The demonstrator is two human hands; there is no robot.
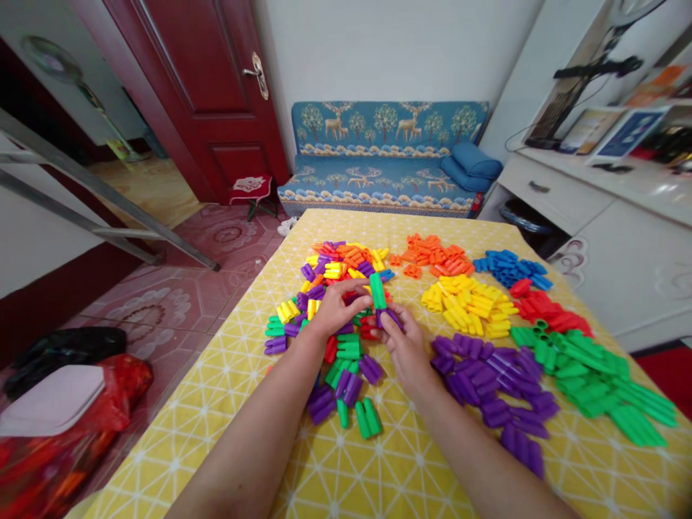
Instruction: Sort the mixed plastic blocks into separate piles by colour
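My right hand (404,342) is closed on a purple plastic tube piece (390,318), its thumb pressed over it. A green double-tube piece (377,290) stands upright above the purple one, against the same fingers. My left hand (339,308) is just to the left, thumb and forefinger apart, the fingertips close to the green piece; I cannot tell whether they touch it. Beneath and around my hands lies a mixed heap of purple, green, yellow, orange and red pieces (349,347). Nearest me in it is a green pair of tubes (368,418).
Sorted heaps lie to the right on the yellow tablecloth (216,440): orange (432,254), yellow (469,305), blue (511,269), red (551,308), purple (494,382) and green (589,375). Beyond the table is a blue sofa (378,173); bags (124,386) lie on the left.
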